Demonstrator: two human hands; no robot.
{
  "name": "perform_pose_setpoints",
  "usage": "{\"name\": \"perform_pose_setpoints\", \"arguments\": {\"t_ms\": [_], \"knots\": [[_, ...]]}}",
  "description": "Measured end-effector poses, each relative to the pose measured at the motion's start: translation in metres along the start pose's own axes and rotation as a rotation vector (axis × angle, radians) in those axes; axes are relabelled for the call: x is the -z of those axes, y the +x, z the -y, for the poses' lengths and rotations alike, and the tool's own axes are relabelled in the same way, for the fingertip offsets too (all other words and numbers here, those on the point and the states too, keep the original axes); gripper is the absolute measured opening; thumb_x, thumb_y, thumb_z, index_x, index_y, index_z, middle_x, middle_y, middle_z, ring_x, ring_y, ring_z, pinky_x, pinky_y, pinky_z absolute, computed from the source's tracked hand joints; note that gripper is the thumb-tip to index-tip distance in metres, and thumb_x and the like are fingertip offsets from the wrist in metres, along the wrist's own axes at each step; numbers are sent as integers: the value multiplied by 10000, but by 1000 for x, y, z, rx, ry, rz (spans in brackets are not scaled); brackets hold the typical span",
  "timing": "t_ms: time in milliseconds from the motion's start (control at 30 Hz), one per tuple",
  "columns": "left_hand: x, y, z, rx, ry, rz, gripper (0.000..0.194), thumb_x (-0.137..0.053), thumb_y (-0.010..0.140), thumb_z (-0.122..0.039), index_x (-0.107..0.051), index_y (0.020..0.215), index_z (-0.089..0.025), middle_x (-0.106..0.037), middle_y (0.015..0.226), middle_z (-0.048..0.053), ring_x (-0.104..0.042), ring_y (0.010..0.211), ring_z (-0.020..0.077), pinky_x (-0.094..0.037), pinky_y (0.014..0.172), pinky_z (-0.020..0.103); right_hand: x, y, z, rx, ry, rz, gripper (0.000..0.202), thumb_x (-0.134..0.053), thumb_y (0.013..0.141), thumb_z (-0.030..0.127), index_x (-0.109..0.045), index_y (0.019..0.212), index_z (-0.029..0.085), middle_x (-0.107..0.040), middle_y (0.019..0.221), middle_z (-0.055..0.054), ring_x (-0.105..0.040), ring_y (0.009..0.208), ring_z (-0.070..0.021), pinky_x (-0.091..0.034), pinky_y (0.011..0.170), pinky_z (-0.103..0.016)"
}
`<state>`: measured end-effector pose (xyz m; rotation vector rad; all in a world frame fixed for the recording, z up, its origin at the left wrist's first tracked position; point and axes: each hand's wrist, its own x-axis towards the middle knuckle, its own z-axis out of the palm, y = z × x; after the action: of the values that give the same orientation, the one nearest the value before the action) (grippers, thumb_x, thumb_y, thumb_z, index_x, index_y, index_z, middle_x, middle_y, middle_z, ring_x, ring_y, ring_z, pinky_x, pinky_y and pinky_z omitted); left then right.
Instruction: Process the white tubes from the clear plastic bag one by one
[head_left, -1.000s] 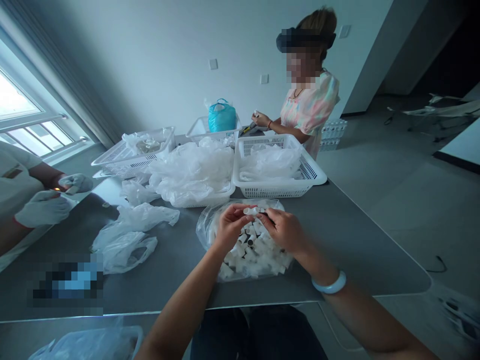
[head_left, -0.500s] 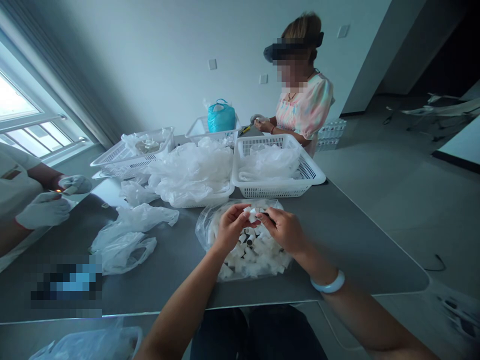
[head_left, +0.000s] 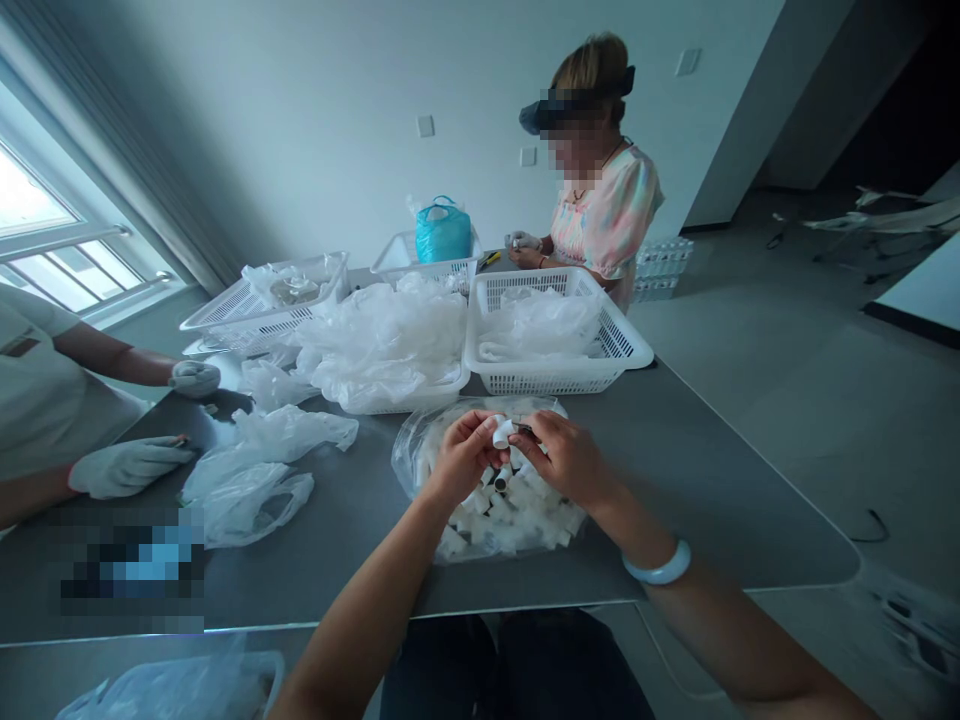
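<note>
Between my hands is a small white plastic fitting (head_left: 502,433), its round opening toward me. My left hand (head_left: 466,455) pinches it from the left side. My right hand (head_left: 564,458), with a pale bracelet at the wrist, is closed on a small dark tool (head_left: 523,428) whose tip touches the fitting's right side. Most of that tool is hidden by my fingers. Both hands hover over a clear plastic bag (head_left: 409,455) filled with many white fittings (head_left: 480,500), which lies on the grey table (head_left: 697,500).
White baskets (head_left: 555,378) with clear bags stand behind; one at the back holds a blue bag (head_left: 442,235). Loose plastic bags (head_left: 247,495) lie left. A person's gloved hands (head_left: 131,468) are at the left edge; another person (head_left: 604,210) stands at the back right.
The white fitting has turned in my fingers, so its round opening now shows. At the left, the other person's gloved hands have moved apart and onto the table. The person at the back has leaned slightly left.
</note>
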<state>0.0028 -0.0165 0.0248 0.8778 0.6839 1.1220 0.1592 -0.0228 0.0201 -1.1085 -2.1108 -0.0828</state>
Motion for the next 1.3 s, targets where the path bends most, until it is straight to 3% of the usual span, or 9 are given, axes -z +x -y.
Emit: {"name": "perform_pose_setpoints", "arguments": {"t_ms": [233, 533, 700, 833, 1033, 1300], "knots": [[3, 1, 2, 70, -57, 29, 352, -761, 628, -376, -585, 779, -110, -609, 579, 1, -552, 430, 66, -424, 407, 143, 0, -1, 0, 0, -5, -39, 394, -298, 943, 464, -514, 763, 188, -561, 669, -24, -528, 644, -145, -348, 598, -237], [3, 2, -1, 119, -78, 34, 362, -783, 597, -364, -583, 747, -102, -610, 563, 5, -541, 405, 61, -406, 373, 127, 3, -1, -1, 71, -79, -19, 432, -299, 958, 417, -465, 623, 198, -543, 581, -7, -511, 580, -127, -316, 573, -237], [3, 2, 0, 136, -90, 18, 357, -788, 589, -357, -587, 734, -100, -607, 553, 5, -536, 400, 67, -403, 371, 138, 2, -1, -1, 48, -77, -29, 428, -296, 955, 432, -469, 644, 194, -543, 598, -9, -508, 582, -125, -317, 574, -236], [5, 2, -1, 141, -102, 27, 349, -771, 625, -339, -634, 844, -104, -617, 574, 5, -547, 421, 67, -416, 404, 145, 2, 0, -1, 54, -59, -35, 432, -275, 951, 459, -472, 674, 193, -546, 614, -14, -509, 584, -131, -327, 567, -235], [7, -1, -5, 142, -72, 130, 476, -798, 599, -309, -668, 1015, -118, -650, 688, 25, -585, 568, 80, -464, 557, 182, 0, 0, -2, 20, -42, -61, 422, -276, 954, 451, -467, 676, 196, -549, 603, -9, -514, 566, -129, -318, 545, -234], [1, -1, -3, 48, 57, 10, 415, -765, 622, -381, -702, 934, -114, -676, 664, 38, -596, 581, 102, -477, 611, 226, 2, 1, -1, 15, -42, -40, 453, -226, 961, 456, -468, 679, 198, -561, 612, -16, -517, 573, -127, -317, 546, -231]]}}
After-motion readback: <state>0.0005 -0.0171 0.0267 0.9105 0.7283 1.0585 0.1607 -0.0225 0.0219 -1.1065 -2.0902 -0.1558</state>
